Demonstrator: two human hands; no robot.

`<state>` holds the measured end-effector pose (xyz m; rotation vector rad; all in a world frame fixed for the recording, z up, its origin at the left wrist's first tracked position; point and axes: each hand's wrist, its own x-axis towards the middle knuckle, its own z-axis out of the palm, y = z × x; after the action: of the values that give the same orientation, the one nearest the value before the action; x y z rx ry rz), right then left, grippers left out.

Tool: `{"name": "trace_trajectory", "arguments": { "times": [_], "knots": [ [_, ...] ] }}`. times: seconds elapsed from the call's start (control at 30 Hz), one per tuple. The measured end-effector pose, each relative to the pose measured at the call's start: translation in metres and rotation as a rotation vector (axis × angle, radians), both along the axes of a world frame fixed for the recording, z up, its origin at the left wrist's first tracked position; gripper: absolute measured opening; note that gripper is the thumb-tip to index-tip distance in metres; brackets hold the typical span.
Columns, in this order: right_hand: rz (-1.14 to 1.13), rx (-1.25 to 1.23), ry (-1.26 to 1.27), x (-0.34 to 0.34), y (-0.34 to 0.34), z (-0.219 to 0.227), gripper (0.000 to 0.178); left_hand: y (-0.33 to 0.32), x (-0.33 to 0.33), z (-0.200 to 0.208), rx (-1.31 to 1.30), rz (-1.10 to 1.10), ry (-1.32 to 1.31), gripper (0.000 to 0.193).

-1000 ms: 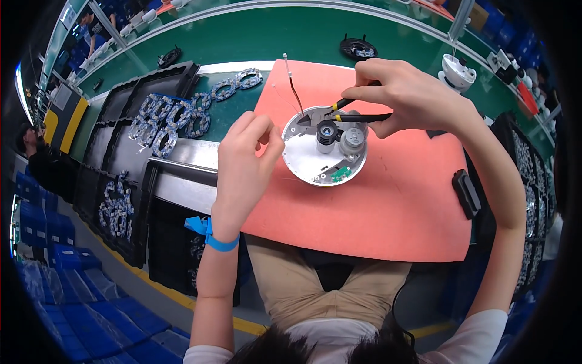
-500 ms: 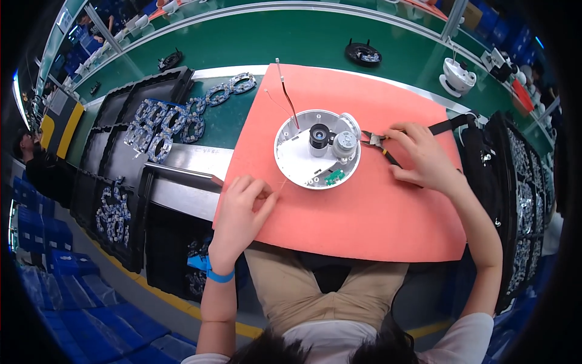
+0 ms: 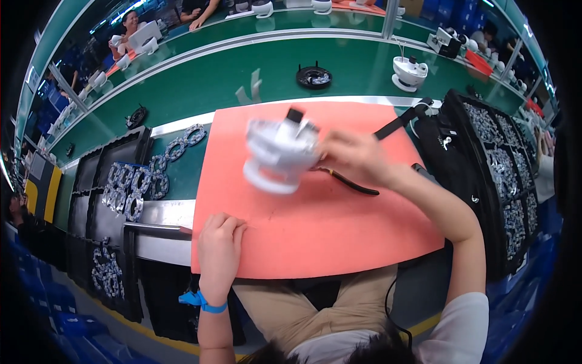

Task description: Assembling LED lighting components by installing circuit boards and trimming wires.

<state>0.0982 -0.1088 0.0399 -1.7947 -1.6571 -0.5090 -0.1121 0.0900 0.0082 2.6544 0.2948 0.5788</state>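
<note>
A white round camera housing (image 3: 276, 148) with a black lens part on top is smeared by motion and tilted above the mat. My right hand (image 3: 354, 155) is closed on its right side. Below that hand, pliers (image 3: 354, 184) with black and yellow handles lie on the pink mat (image 3: 315, 236). My left hand (image 3: 221, 246), a blue strap around its wrist, rests at the mat's left edge. Its fingers are curled together; whatever they pinch is too small to make out.
Black trays (image 3: 88, 209) and ring-shaped circuit boards (image 3: 140, 180) are at left. A black compartment tray (image 3: 500, 182) of small parts stands at right. On the green belt sit a black ring part (image 3: 314, 76) and another white housing (image 3: 409, 73). People work beyond.
My right hand has left the pliers and taken hold of the white housing, which is now tipped up and shifted left. My left hand stays near the mat's left edge. The view has turned.
</note>
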Motion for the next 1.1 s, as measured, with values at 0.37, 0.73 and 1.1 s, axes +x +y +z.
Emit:
{"name": "trace_trajectory", "arguments": {
  "times": [0.37,0.73,1.1],
  "knots": [
    [-0.731,-0.146,-0.268,0.209,-0.068,-0.014,0.011,0.001,0.004,-0.023,-0.157,0.092,-0.084,0.008],
    [-0.701,-0.017,-0.012,0.136,-0.044,-0.012,0.022,-0.04,-0.073,-0.034,-1.155,-0.722,0.423,0.006],
    [-0.294,-0.17,0.151,-0.007,0.014,-0.03,0.016,-0.123,-0.045,-0.211,-0.662,-0.116,0.044,0.041]
  ]
}}
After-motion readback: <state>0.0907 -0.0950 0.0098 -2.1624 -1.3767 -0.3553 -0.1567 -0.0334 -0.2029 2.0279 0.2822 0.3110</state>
